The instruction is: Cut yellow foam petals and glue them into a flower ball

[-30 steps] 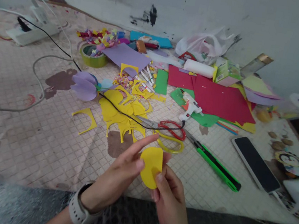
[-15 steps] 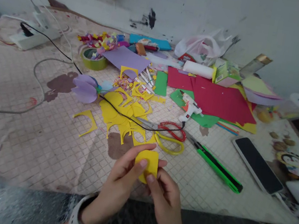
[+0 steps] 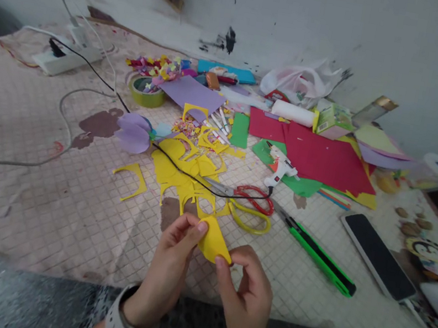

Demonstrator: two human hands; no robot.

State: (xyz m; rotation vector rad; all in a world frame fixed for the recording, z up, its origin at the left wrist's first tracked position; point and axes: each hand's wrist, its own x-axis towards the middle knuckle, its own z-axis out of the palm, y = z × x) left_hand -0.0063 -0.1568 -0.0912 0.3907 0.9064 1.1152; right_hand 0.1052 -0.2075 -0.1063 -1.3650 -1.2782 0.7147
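Between my two hands, over the table's near edge, is a yellow foam or paper petal-shaped piece [image 3: 213, 241]. My left hand [image 3: 174, 260] pinches its upper left end between thumb and fingers. At the pointed lower right tip, my right hand [image 3: 246, 291] pinches it with thumb and forefinger. Just beyond lie yellow cut-out scraps [image 3: 175, 176] with curved holes. Scissors [image 3: 251, 208] with one red and one yellow handle rest beside the scraps. A purple petalled flower [image 3: 134, 133] lies to their left.
A green utility knife [image 3: 323, 260] and a phone [image 3: 377, 258] lie on the right. Behind the scissors is a white glue gun [image 3: 281, 169], its black cord crossing the scraps. Red sheets [image 3: 329, 157], green tape [image 3: 146, 97] and a power strip [image 3: 66, 60] are farther back.
The yellow piece has turned and now slants down to the right. My right hand has shifted to its pointed tip, and my hands are farther apart. The view has tilted slightly.
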